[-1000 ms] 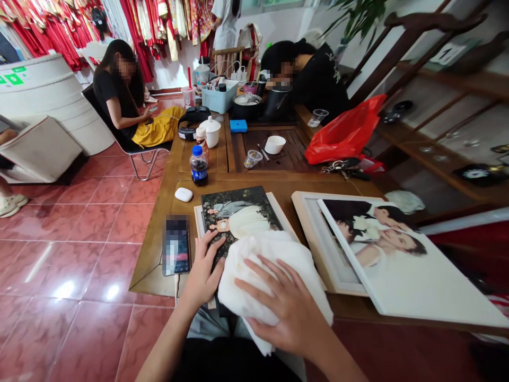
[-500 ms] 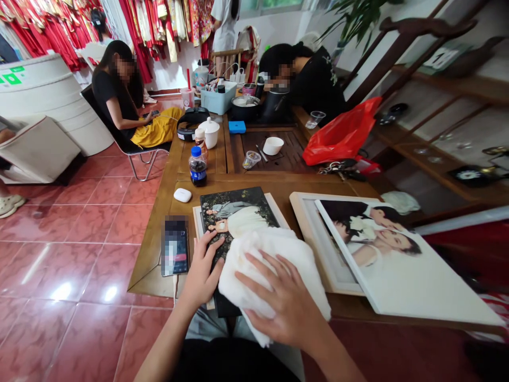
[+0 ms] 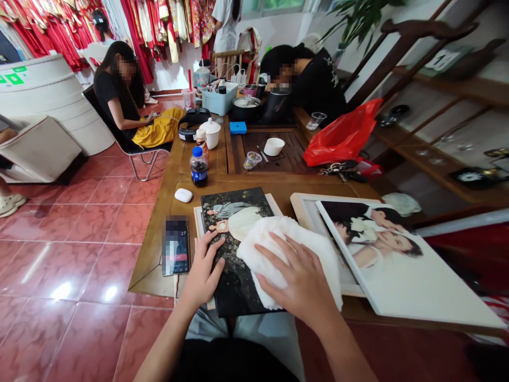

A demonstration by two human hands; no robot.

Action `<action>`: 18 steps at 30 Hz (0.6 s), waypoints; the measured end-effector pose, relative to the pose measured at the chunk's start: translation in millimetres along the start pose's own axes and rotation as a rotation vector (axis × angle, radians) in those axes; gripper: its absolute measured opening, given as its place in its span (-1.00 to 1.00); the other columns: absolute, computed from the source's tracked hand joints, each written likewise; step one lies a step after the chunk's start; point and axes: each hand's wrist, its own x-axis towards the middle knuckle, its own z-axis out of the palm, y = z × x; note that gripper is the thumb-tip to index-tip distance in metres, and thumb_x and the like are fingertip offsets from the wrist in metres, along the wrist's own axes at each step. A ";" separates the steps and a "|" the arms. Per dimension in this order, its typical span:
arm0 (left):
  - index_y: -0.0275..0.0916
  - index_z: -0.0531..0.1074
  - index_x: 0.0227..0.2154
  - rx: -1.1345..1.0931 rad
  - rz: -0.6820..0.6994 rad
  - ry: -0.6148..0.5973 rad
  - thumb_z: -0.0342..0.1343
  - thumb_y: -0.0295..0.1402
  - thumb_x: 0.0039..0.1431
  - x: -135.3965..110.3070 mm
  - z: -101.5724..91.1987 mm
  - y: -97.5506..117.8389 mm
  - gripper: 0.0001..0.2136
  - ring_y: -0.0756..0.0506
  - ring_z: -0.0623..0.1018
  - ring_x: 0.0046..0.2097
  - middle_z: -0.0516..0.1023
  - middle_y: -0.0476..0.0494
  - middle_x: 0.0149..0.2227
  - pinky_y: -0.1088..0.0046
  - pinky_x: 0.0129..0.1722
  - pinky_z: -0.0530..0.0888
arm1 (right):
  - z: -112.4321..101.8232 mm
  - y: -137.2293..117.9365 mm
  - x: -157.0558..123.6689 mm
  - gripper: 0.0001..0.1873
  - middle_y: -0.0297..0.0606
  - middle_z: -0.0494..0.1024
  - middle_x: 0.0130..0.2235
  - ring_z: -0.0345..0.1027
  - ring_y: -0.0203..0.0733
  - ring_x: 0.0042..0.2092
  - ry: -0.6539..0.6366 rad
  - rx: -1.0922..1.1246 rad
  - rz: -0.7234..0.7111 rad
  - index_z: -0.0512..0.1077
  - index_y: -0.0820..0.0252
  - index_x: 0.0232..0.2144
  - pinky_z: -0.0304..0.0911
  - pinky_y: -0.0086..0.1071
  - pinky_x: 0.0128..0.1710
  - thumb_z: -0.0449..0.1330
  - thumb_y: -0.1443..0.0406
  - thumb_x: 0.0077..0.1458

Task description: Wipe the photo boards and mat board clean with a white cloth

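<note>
A dark photo panel [image 3: 228, 270], printed with a couple in wedding clothes, lies on the table's near edge over a pale frame. My left hand [image 3: 204, 270] rests on its left side, fingers spread and flat, holding nothing. Across the panel's right part lies a bunched white towel [image 3: 262, 246]. My right hand [image 3: 296, 278] presses down on this towel with fingers stretched apart. The towel covers the panel's right part and overhangs its right edge.
To the right, a large white photo panel [image 3: 413, 281] leans across a pale frame [image 3: 304, 204]. A phone [image 3: 176, 249], white earbud case [image 3: 183, 195] and dark drink bottle [image 3: 198, 168] stand left. Farther back are a red bag [image 3: 342, 135] and two seated people.
My right hand and the towel have slid right across the panel, uncovering more of its dark lower middle. My left hand stays in place.
</note>
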 end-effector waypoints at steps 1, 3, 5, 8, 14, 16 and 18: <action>-0.04 0.19 0.31 0.001 0.001 0.000 -0.10 -0.28 0.48 -0.1 0.0 -0.3 -0.61 -0.23 0.02 0.48 0.09 -0.20 0.41 -0.10 0.45 -0.20 | 1.1 -4.4 0.7 -0.54 -0.07 0.32 0.31 0.18 0.26 0.27 -0.007 0.002 -0.014 0.45 0.01 0.16 0.14 0.18 0.17 0.16 0.15 0.24; -0.04 0.19 0.31 -0.001 0.007 0.003 -0.10 -0.29 0.48 0.0 -0.2 -0.8 -0.60 -0.23 0.01 0.48 0.09 -0.20 0.41 -0.09 0.45 -0.19 | 3.8 -14.5 1.7 -0.52 -0.07 0.31 0.32 0.16 0.27 0.29 -0.025 0.015 -0.051 0.44 -0.01 0.18 0.09 0.21 0.19 0.16 0.14 0.23; -0.04 0.19 0.31 -0.004 0.018 0.007 -0.10 -0.30 0.48 0.2 -0.7 -1.1 -0.60 -0.23 0.02 0.48 0.10 -0.20 0.41 -0.09 0.45 -0.19 | 6.1 -22.7 2.5 -0.50 -0.09 0.30 0.33 0.14 0.26 0.30 -0.031 0.034 -0.071 0.42 -0.03 0.20 0.05 0.21 0.22 0.16 0.13 0.23; -0.04 0.19 0.32 -0.002 0.032 0.005 -0.10 -0.31 0.48 0.4 -1.2 -1.0 -0.60 -0.24 0.03 0.47 0.10 -0.21 0.41 -0.10 0.45 -0.20 | 7.2 -24.2 4.1 -0.50 -0.14 0.31 0.33 0.15 0.20 0.31 -0.034 0.061 -0.080 0.41 -0.06 0.21 0.02 0.17 0.25 0.15 0.12 0.24; -0.05 0.18 0.31 0.017 0.012 0.001 -0.10 -0.30 0.49 0.2 -0.3 -1.6 -0.61 -0.22 0.02 0.47 0.09 -0.20 0.41 -0.09 0.45 -0.19 | 5.4 6.4 10.9 -0.53 -0.13 0.32 0.31 0.21 0.16 0.27 -0.008 -0.006 0.000 0.42 -0.02 0.19 0.16 0.07 0.18 0.13 0.10 0.28; -0.05 0.19 0.31 0.019 0.009 -0.001 -0.10 -0.28 0.49 0.4 0.1 -2.3 -0.61 -0.22 0.02 0.47 0.09 -0.20 0.41 -0.08 0.45 -0.19 | 5.8 11.8 13.7 -0.54 -0.09 0.32 0.30 0.23 0.17 0.27 0.027 -0.036 0.061 0.43 0.03 0.19 0.18 0.06 0.18 0.12 0.10 0.29; -0.05 0.19 0.31 0.019 0.008 0.000 -0.10 -0.28 0.49 0.4 0.4 -2.8 -0.61 -0.22 0.03 0.47 0.10 -0.19 0.41 -0.08 0.45 -0.19 | 6.3 9.9 15.5 -0.54 -0.06 0.32 0.31 0.22 0.21 0.27 0.042 -0.059 0.077 0.44 0.05 0.19 0.18 0.09 0.18 0.12 0.11 0.29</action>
